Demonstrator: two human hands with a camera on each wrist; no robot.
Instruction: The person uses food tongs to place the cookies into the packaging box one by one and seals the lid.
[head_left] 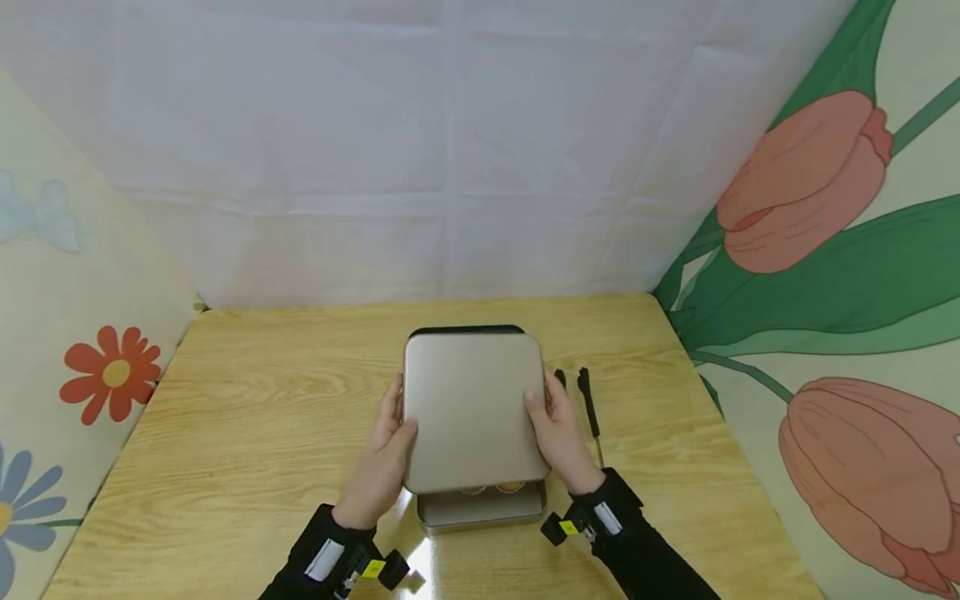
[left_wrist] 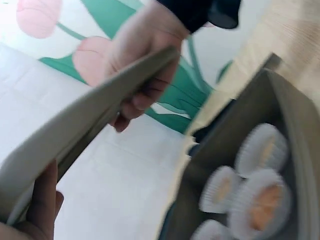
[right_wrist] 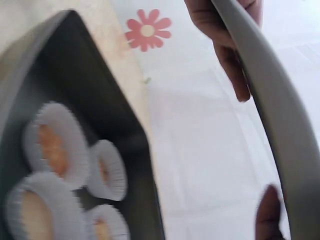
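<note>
A flat silver-grey metal lid (head_left: 474, 412) with rounded corners is held up over a metal tin (head_left: 483, 510). My left hand (head_left: 381, 467) grips its left edge, thumb on top and fingers underneath. On the opposite edge, my right hand (head_left: 561, 433) holds it the same way. Beneath the lid, the tin lies uncovered in both wrist views, with several small baked pieces in white paper cups (left_wrist: 260, 202) inside. The lid hides most of the tin in the head view; only its near end shows.
Two dark-handled tools, one a thin-shafted tool (head_left: 588, 404), lie right of the tin on the wooden table (head_left: 285, 392). A black edge (head_left: 465, 330) shows behind the lid. White cloth (head_left: 375, 167) hangs at the back, and flower-printed panels (head_left: 840, 333) stand at both sides.
</note>
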